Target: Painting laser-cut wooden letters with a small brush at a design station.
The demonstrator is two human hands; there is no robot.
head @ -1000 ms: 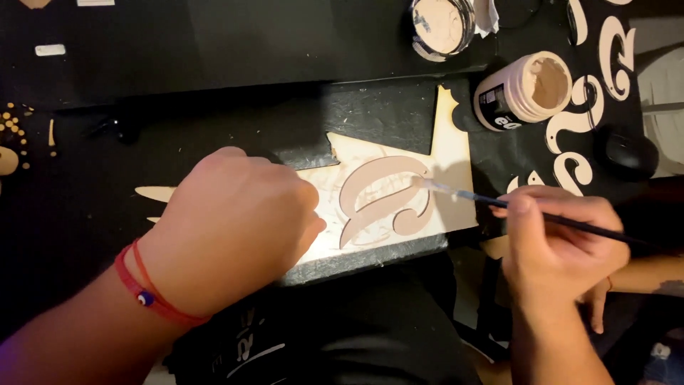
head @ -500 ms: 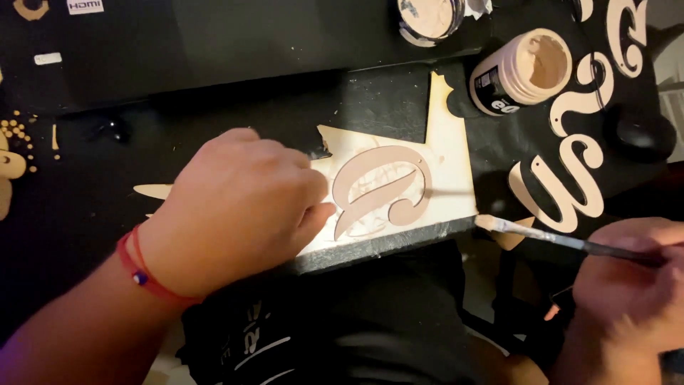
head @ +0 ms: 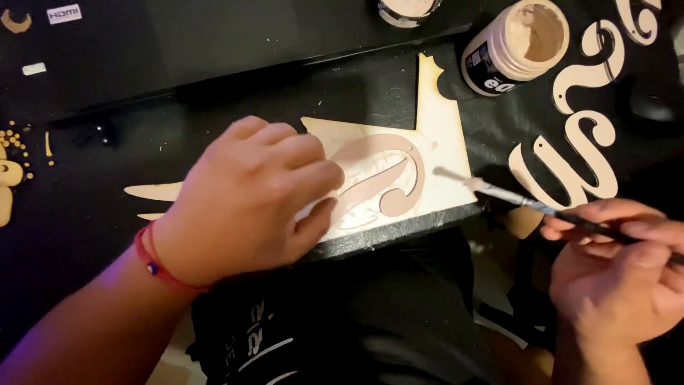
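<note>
My left hand (head: 249,196) presses down on a curved wooden cut-out letter (head: 388,182), painted beige, that lies on a pale wooden board (head: 442,128) on the black table. A red cord bracelet circles that wrist. My right hand (head: 620,271) grips a thin paintbrush (head: 513,196) at the lower right. The brush's pale tip hovers just off the board's right edge, apart from the letter.
An open jar of beige paint (head: 516,46) stands at the back right, with a second jar (head: 406,8) at the top edge. Several painted curly letters (head: 577,164) lie on the black surface to the right. Small wooden bits (head: 11,171) sit at the far left.
The brush has come off the letter and moved right and down with my right hand. My left hand has turned the letter and stays on it.
</note>
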